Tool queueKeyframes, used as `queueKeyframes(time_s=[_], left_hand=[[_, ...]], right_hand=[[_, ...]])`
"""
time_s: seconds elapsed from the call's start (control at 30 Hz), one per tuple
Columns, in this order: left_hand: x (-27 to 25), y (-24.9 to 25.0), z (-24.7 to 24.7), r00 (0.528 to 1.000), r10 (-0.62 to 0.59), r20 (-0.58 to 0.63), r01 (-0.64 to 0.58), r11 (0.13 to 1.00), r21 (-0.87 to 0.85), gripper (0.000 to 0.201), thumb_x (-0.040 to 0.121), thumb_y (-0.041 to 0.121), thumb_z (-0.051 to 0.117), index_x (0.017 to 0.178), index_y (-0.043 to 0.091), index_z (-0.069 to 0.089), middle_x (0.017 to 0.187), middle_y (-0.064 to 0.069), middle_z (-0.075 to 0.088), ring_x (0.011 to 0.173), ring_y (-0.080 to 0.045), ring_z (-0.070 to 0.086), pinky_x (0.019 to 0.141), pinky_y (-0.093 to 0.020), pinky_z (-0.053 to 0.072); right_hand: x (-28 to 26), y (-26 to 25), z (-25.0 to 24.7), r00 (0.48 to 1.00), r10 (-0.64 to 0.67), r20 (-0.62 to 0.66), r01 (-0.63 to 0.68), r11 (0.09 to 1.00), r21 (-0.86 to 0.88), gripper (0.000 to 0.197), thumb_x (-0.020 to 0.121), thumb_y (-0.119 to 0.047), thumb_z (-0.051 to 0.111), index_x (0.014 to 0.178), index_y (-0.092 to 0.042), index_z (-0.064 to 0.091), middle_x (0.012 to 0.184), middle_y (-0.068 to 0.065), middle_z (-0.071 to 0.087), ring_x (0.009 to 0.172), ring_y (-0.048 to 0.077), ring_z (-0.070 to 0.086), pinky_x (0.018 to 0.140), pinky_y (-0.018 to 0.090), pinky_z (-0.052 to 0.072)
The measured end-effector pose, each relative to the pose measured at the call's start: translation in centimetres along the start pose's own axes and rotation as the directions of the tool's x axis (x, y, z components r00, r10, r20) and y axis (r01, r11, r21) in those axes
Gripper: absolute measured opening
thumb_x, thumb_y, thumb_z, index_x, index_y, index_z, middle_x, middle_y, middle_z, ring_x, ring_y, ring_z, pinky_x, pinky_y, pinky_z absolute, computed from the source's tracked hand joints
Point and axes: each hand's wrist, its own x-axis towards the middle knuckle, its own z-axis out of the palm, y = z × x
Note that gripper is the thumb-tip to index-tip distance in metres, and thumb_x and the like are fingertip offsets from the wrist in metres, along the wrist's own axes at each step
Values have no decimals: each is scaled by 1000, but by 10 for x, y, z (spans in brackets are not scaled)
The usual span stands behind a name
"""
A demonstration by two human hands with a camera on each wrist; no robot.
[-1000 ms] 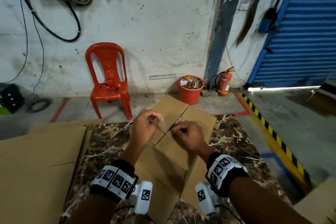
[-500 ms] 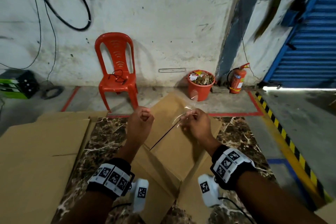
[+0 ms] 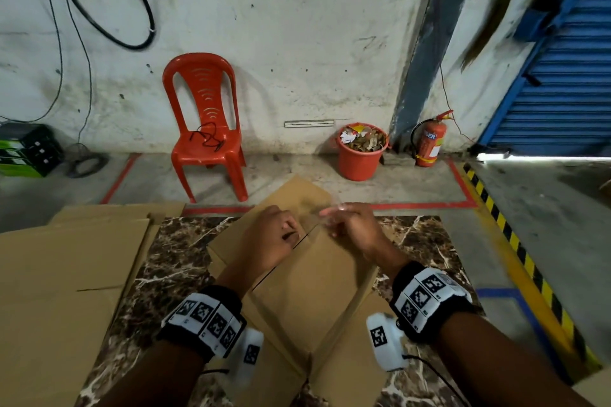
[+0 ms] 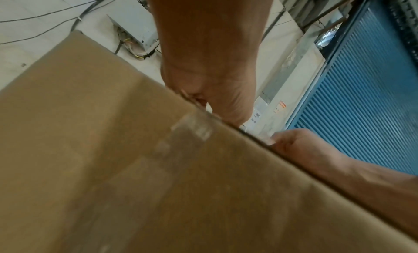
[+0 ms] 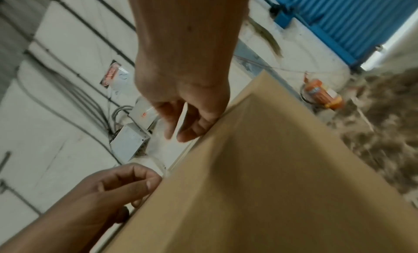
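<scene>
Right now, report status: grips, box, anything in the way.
Copy: left grip curled at the flap seam, hold unclear; right grip pinching clear tape. Under them, cardboard box on marble table, flaps closed. No obstruction seen at the seam.

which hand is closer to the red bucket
Right. The right hand is almost straight in front of the bucket; the left hand sits further left, nearer the chair.

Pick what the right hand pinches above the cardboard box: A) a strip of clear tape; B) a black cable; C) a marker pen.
A: a translucent tape strip runs between the fingers of the right hand, just above the cardboard box.
</scene>
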Motion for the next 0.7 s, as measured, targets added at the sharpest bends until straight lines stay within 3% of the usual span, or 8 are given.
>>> queueKeyframes(time_s=[0.13, 0.23, 0.3, 0.4, 0.47, 0.53, 0.6, 0.7], left_hand=[[-1, -6, 6, 999, -20, -39, 20, 1000, -5, 11, 78, 21, 74, 84, 25, 66, 85, 8, 55, 75, -7, 55, 61, -21, 38], [-2, -10, 8, 997, -50, -63, 50, 999, -4, 11, 78, 25, 75, 81, 28, 65, 83, 10, 56, 73, -1, 53, 62, -20, 40], [-2, -9, 8, 996, -60, -70, 62, 998, 18, 12, 79, 27, 75, 79, 29, 64, 82, 12, 56, 71, 2, 51, 60, -16, 38], [0, -5, 8, 995, -59, -76, 63, 997, 52, 10, 79, 26, 75, 79, 27, 65, 82, 11, 55, 68, 3, 47, 59, -10, 31], [1, -4, 9, 995, -66, -75, 70, 996, 59, 10, 79, 25, 75, 80, 24, 65, 82, 9, 56, 68, 3, 47, 58, -9, 29], [1, -4, 9, 994, -77, -78, 81, 995, 50, 10, 79, 25, 75, 80, 24, 65, 81, 9, 56, 68, 4, 46, 58, -7, 28], [1, -4, 9, 993, -89, -78, 93, 994, 49, 11, 79, 26, 74, 80, 26, 64, 81, 10, 55, 68, 4, 46, 58, -7, 27], [0, -4, 9, 993, -96, -72, 99, 994, 44, 10, 80, 27, 73, 80, 27, 63, 81, 10, 55, 68, 2, 47, 58, -9, 28]], right_hand=[[3, -14, -12, 959, 105, 263, -96, 994, -47, 19, 91, 6, 54, 98, -6, 68, 84, 13, 70, 59, 18, 61, 50, 22, 44], [17, -23, -31, 985, 145, -88, -121, 965, 231, 20, 88, 13, 52, 96, -6, 52, 84, 22, 63, 50, 17, 59, 39, 20, 40], [31, -25, -49, 900, 152, -409, -56, 970, 237, 20, 91, 10, 51, 86, -9, 48, 79, 15, 62, 50, 13, 59, 40, 23, 43], [47, -12, -67, 787, -126, -604, -24, 972, -233, 20, 88, 4, 54, 78, -14, 53, 76, 7, 66, 64, 22, 65, 56, 36, 56], [46, -7, -62, 864, -292, -411, 2, 818, -576, 13, 85, -2, 59, 89, -13, 65, 87, 5, 70, 73, 20, 65, 70, 37, 56], [41, 4, -50, 974, -205, -94, 87, 726, -682, 33, 86, -12, 63, 119, -16, 63, 116, 7, 65, 93, 18, 64, 86, 32, 53], [39, 13, -40, 986, -57, 155, 154, 660, -736, 59, 87, -29, 66, 142, -27, 47, 137, 4, 55, 115, 21, 57, 95, 33, 48], [35, 22, -33, 941, -209, 266, 338, 596, -728, 46, 88, -45, 56, 127, -21, 64, 115, 3, 70, 98, 17, 65, 83, 32, 54]])
